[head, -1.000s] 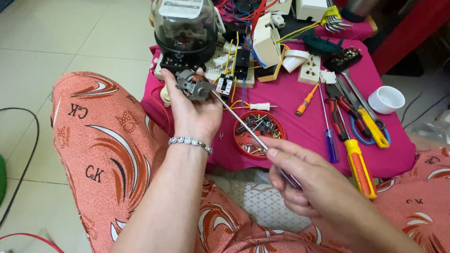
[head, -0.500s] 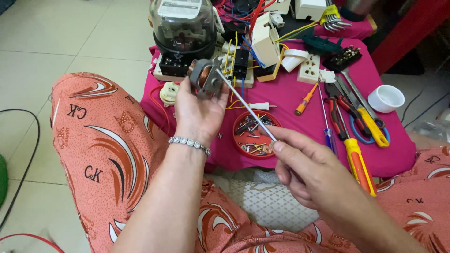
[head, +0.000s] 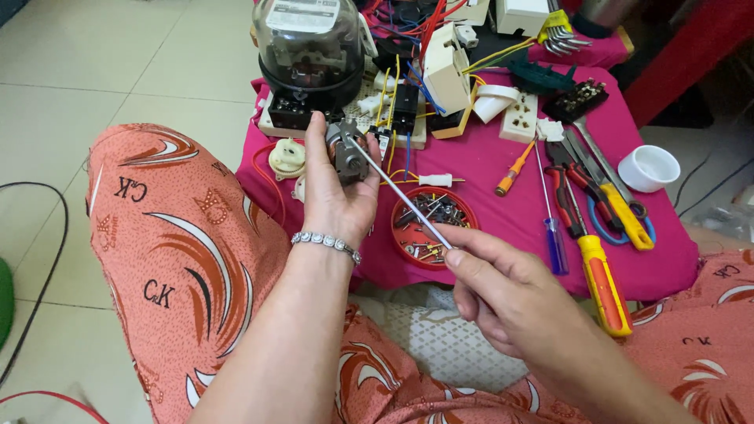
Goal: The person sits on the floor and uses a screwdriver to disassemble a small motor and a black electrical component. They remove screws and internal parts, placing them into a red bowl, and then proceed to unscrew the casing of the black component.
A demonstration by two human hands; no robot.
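Landmark: the red dish of screws [head: 434,228], set on the pink cloth [head: 503,220].
Left hand: the left hand [head: 336,196], just left of the dish, is closed around a small grey motor-like part [head: 345,153], which is held raised above the cloth.
Right hand: the right hand [head: 503,294], below and right of the dish, is pinched shut on the handle end of a long thin screwdriver [head: 400,192].
Contact: the shaft is carried over the dish, and its tip is set against the part's face.
Done: the part is seen lifted and the tool seated on it.
Left: whether a screw is going in or coming out cannot be made out; the tip is too small.
Nearby: an orange-handled screwdriver [head: 603,283] and pliers [head: 609,200] lie right of the dish; a glass-domed meter [head: 310,47] stands above it.
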